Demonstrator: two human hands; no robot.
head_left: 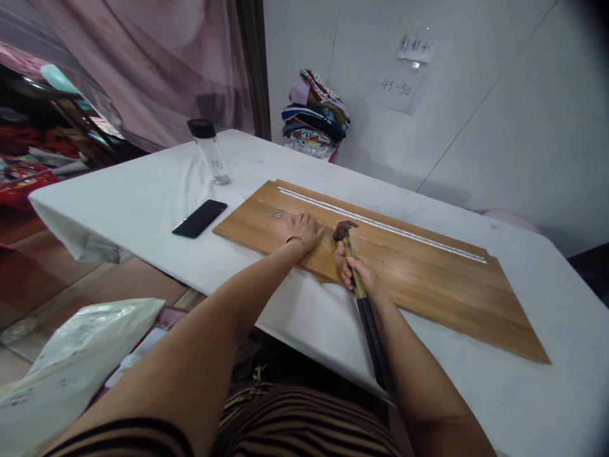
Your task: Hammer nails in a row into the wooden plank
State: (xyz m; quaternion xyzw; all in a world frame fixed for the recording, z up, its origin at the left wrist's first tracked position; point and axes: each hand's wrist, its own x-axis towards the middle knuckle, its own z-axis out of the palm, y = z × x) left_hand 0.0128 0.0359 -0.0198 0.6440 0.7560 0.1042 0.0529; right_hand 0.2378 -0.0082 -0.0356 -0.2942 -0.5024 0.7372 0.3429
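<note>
A long wooden board (428, 279) lies across the table. My left hand (304, 230), with a thin bracelet at the wrist, rests on its left part, palm down and fingers spread on the wood. Just beyond those fingers is a small bunch of nails (275, 214). My right hand (358, 271) is wrapped around the handle of a claw hammer (356, 270), high up near the rusty head. The hammer head is over the board, and its black grip slants back towards me. A row of small dark dots (375, 259) marks the wood to the right of the hammer.
Along the board's far side runs a white measuring strip (380, 223). A black phone (200, 218) and a clear bottle (212, 152) with a black lid stand left on the white table (128, 184). Folded clothes (316, 117) are stacked by the wall. A plastic bag (80, 355) sits lower left.
</note>
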